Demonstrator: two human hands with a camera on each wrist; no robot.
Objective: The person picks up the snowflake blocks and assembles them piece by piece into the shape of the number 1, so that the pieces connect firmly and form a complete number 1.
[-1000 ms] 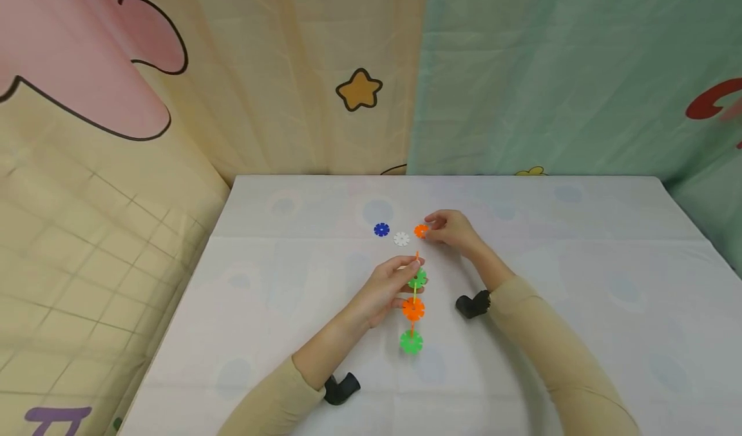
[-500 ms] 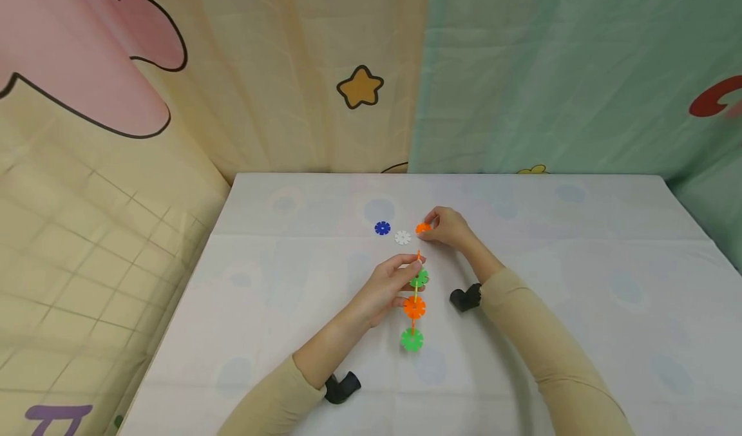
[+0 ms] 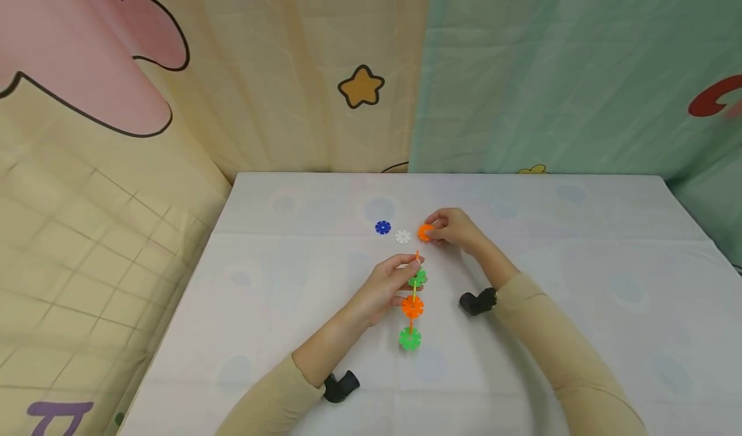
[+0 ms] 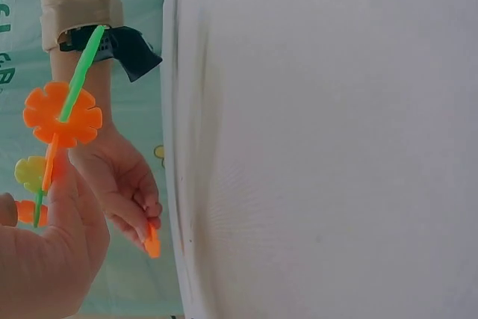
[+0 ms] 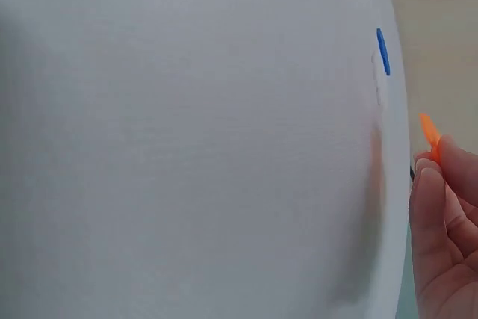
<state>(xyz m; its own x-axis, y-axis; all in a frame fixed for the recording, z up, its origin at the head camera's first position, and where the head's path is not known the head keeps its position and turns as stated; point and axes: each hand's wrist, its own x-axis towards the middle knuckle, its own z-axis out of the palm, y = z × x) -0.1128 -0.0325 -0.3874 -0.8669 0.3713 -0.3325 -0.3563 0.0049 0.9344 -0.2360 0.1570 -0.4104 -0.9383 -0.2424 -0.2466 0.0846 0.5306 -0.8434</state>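
Observation:
My left hand [image 3: 385, 284] grips the upper end of a chain of notched plastic discs, slotted into one another. Down the chain in the head view come a green disc [image 3: 417, 277], a yellow one edge-on, an orange disc [image 3: 413, 307], another orange edge-on, and a green disc [image 3: 409, 339] at the bottom. An orange disc edge also sticks up above the left fingertips. Just beyond, my right hand [image 3: 456, 228] pinches a loose orange disc [image 3: 426, 232] between thumb and fingers; the right wrist view shows that orange disc [image 5: 429, 131] raised off the tabletop.
On the white-covered table [image 3: 290, 281] lie a blue disc [image 3: 382, 227] and a white disc [image 3: 402, 237], left of the right hand. Black wrist mounts [image 3: 341, 386] stick out from both sleeves. A patterned curtain [image 3: 313, 69] hangs behind the table.
The right fingers have closed on the orange disc and lifted it, drawing it slightly toward the body. The left hand and its chain have stayed almost still.

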